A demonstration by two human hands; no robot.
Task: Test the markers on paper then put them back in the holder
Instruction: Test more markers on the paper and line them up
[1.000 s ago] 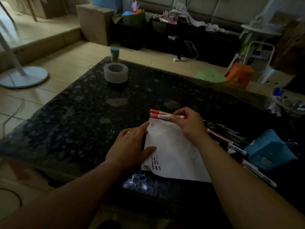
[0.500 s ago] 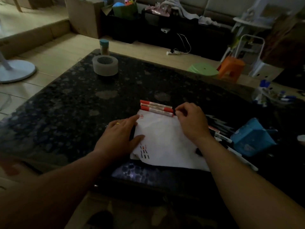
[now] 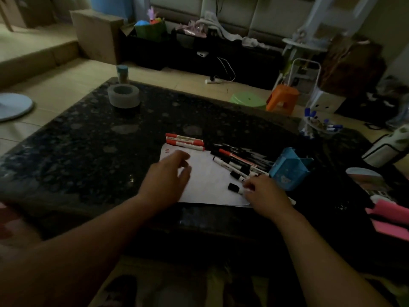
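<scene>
Head view: left hand (image 3: 168,180) is over the paper (image 3: 210,181), fingers loosely spread, holding nothing. Right hand (image 3: 265,193) pinches a black marker (image 3: 234,188) lying at the paper's right edge. Red markers (image 3: 184,141) lie along its far edge. A marker pile (image 3: 241,159) sits beside the blue holder (image 3: 290,169).

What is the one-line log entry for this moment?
left hand: open over paper | right hand: on black-capped marker, grip unclear | red markers: paper's far edge | blue holder: right of paper
</scene>
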